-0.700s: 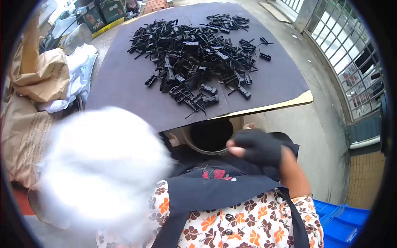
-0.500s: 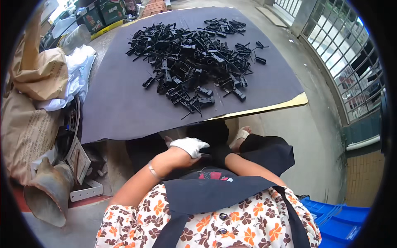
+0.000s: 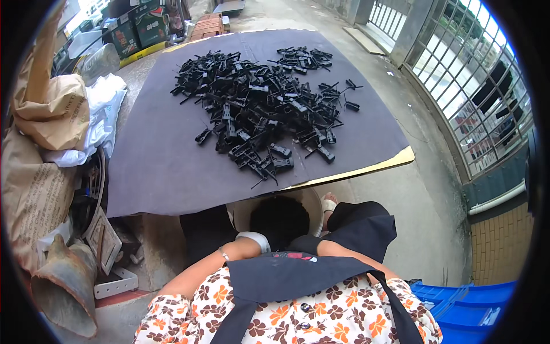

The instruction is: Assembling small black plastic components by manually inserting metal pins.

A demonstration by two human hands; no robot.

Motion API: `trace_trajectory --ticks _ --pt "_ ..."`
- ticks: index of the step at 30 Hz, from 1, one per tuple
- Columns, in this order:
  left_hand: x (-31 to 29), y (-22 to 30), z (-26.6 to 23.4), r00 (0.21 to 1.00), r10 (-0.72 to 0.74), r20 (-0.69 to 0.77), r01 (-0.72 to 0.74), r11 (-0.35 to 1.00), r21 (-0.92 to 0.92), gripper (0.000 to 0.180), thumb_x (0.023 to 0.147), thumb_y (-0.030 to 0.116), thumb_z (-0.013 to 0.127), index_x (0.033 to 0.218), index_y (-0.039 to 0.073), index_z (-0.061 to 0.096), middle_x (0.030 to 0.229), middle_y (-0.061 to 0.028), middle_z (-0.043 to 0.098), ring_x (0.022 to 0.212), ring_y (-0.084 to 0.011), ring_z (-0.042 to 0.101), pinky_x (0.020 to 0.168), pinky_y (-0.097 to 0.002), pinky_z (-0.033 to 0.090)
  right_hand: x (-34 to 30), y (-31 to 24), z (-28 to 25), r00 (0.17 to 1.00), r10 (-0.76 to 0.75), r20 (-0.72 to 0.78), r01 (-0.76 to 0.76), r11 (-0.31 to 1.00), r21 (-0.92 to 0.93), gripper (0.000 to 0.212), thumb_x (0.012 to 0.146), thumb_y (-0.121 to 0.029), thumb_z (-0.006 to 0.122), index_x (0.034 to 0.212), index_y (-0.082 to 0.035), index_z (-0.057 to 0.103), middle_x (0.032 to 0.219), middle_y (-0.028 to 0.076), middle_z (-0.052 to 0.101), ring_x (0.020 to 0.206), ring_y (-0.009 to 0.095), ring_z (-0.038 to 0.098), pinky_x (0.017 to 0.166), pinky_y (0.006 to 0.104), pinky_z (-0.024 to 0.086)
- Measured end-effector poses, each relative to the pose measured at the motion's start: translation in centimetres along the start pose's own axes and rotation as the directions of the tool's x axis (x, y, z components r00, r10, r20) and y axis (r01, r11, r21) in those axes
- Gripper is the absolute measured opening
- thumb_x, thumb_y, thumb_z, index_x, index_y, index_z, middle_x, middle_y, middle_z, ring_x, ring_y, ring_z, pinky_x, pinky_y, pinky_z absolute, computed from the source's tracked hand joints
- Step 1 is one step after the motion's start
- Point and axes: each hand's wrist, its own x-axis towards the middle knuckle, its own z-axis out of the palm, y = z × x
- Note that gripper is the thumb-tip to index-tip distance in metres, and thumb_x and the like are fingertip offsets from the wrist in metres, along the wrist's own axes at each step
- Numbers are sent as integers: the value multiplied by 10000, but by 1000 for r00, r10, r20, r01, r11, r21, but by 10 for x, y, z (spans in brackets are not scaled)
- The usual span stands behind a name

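Note:
My left hand [image 3: 255,238], in a white glove, is down at my lap with its fingers hidden behind the dark apron [image 3: 286,281]. Close to its right is my right hand [image 3: 305,245] in a dark glove, its fingers out of sight too. Whether either one holds anything does not show. Just beyond them, between my legs and under the table's near edge, stands a pale round tub [image 3: 243,217] with a mass of black material [image 3: 279,221] in it. A large heap of small black plastic parts with thin prongs [image 3: 258,103] lies on the grey-covered table [image 3: 154,155].
Brown paper sacks [image 3: 40,195] and a white plastic bag [image 3: 103,114] crowd the left side. A rusty funnel-shaped piece [image 3: 66,286] lies at lower left. Blue crates [image 3: 470,309] stand at lower right, and a barred metal fence [image 3: 470,86] runs along the right.
Both hands have drawn back toward my lap, and the left glove's fingers have gone from view. The view has tilted, so the table sits lower and more of the tub shows.

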Motion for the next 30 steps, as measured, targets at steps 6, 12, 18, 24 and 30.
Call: trace_trajectory --ticks 6,12,18,24,30 --pt "-122 258 -255 681 26 -732 -158 981 -111 231 783 158 661 1012 127 672 857 -97 665 752 -285 629 675 -360 509 -110 -30 -133 91 52 -995 -158 987 37 121 789 -149 626 846 -43 613 739 126 586 726 323 584 664 377 472" --pt "-98 269 -327 416 123 -901 482 810 333 519 663 259 749 1127 138 549 1121 -111 533 1093 -340 489 870 -440 386 -61 -10 -180 217 -12 -976 -476 872 -117 289 733 -287 684 824 -41 564 803 157 567 754 336 558 663 444 444" --pt "-81 231 -347 456 86 -886 471 821 322 441 738 290 679 1143 165 559 1163 -88 532 1166 -322 451 951 -487 340 -40 -2 -196 251 27 -968 -386 920 -75 250 753 -249 662 796 -41 529 789 172 552 760 367 550 654 460 437" --pt "-75 202 -381 376 177 -909 480 802 355 272 751 149 622 1022 162 605 1029 -46 587 1067 -301 511 889 -441 379 -24 11 -224 184 0 -983 -361 930 -68 203 763 -235 647 828 -58 573 770 171 580 741 365 569 644 449 450" --pt "-81 196 -361 436 147 -888 433 831 350 358 666 113 639 1023 135 615 969 -77 604 990 -271 541 887 -412 377 -41 3 -207 237 9 -972 -274 960 -58 208 735 -159 681 869 -36 580 822 135 600 723 324 590 664 396 475"
